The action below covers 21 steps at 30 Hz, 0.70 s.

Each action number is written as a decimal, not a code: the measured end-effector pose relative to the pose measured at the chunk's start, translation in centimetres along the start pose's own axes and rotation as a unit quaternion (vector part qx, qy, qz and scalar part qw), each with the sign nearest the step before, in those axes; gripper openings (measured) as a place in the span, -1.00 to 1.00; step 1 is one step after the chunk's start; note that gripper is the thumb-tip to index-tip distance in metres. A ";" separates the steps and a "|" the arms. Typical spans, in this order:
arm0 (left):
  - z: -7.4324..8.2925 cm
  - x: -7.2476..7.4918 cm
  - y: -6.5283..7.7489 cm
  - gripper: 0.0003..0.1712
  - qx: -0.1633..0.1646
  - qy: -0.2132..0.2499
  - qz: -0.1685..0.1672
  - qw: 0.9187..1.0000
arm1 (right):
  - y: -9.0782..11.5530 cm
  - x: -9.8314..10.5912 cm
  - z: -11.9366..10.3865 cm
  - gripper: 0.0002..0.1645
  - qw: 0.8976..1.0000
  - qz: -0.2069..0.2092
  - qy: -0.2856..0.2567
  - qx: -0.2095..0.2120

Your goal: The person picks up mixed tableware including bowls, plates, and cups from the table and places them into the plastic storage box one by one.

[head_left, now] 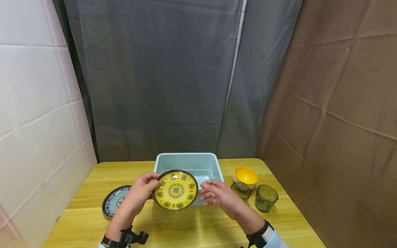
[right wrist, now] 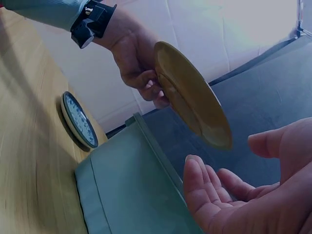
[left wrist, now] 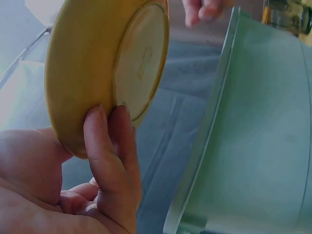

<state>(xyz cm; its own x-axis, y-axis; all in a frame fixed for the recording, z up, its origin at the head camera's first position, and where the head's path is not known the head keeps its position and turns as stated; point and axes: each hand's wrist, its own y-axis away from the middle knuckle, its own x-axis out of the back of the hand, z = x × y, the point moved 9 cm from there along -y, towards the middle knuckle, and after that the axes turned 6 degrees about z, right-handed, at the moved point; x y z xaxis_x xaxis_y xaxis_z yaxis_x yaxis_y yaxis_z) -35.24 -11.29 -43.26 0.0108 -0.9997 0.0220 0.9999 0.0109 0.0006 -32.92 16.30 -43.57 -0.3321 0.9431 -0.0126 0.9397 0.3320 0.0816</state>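
A yellow patterned plate (head_left: 175, 190) with a dark rim is tilted up in front of the light blue basin (head_left: 189, 157). My left hand (head_left: 141, 191) pinches its left edge, thumb on the patterned face and fingers behind. In the left wrist view those fingers (left wrist: 105, 156) press the plate's plain yellow underside (left wrist: 92, 73). My right hand (head_left: 221, 198) hovers just off the plate's right edge, holding nothing. The right wrist view shows its fingers spread, with a gap between them and the plate (right wrist: 195, 97).
A blue-patterned plate (head_left: 116, 200) lies at the left, partly behind my left forearm. To the right stand a yellow bowl (head_left: 246, 175) stacked on white, and two dark green glasses, one nearer (head_left: 266, 198) and one beside the bowls (head_left: 241, 190). Grey cloth (head_left: 161, 86) hangs behind the wooden table.
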 end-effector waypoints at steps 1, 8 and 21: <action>0.0 -0.3 0.0 -0.71 -0.002 -0.003 -0.001 1.000 | -0.1 -0.1 -0.1 -0.53 1.000 -0.001 -0.002 0.002; -0.5 -2.3 -0.1 -0.72 -0.002 -0.004 -0.011 1.000 | -0.7 -0.5 0.1 -0.43 0.999 -0.016 -0.028 0.002; -0.7 -4.2 0.2 -0.71 0.004 0.018 -0.032 0.999 | -1.6 0.4 0.4 -0.54 0.999 -0.005 -0.031 -0.007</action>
<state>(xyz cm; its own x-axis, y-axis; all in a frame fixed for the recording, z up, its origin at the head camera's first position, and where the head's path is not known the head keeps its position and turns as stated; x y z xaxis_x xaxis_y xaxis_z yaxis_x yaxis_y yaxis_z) -35.04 -7.05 -44.06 -0.0529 -0.9985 -0.0152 0.9985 -0.0530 0.0096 -34.48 16.13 -44.06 -0.3357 0.9389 -0.0758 0.9349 0.3419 0.0955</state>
